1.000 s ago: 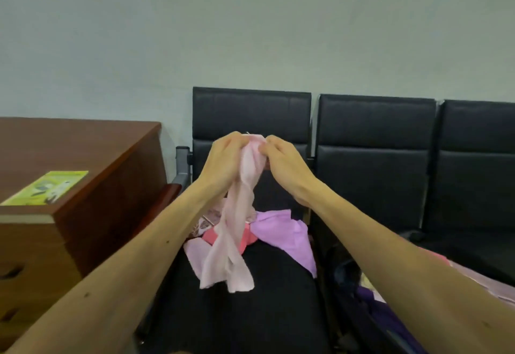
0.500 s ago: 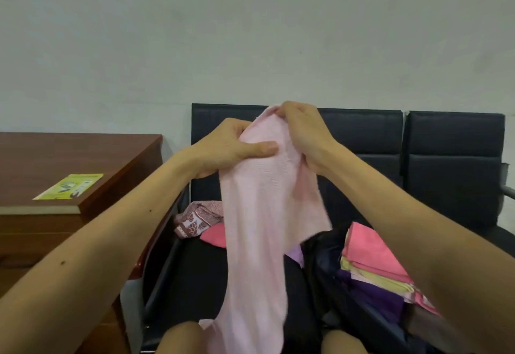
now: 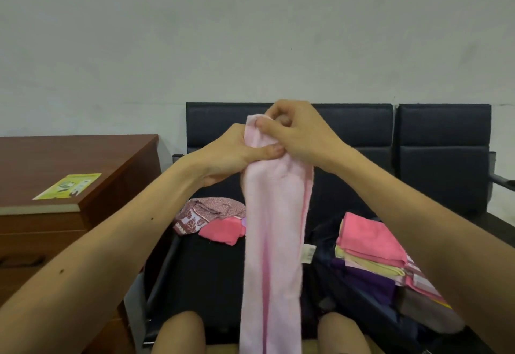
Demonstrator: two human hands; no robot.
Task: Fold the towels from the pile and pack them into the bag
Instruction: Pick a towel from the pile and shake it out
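A pale pink towel [image 3: 274,242] hangs lengthwise in front of me as a long narrow strip, reaching down past my knees. My left hand [image 3: 231,155] pinches its top edge with thumb on the front. My right hand [image 3: 295,133] grips the same top edge right beside it, fingers curled. Behind the towel, on the black seat [image 3: 211,275], lies the pile: a patterned maroon towel [image 3: 203,213] and a coral pink towel [image 3: 223,231]. To the right, a dark bag [image 3: 362,298] holds a stack of folded towels [image 3: 373,250], pink on top.
A brown wooden desk [image 3: 69,186] with a green leaflet [image 3: 68,185] stands at the left. Black chair backs [image 3: 443,142] line the grey wall. My knees [image 3: 181,334] show at the bottom edge.
The towel has been narrowed into a long hanging strip. My hands have drawn close together at its top edge, and the view has tilted slightly down.
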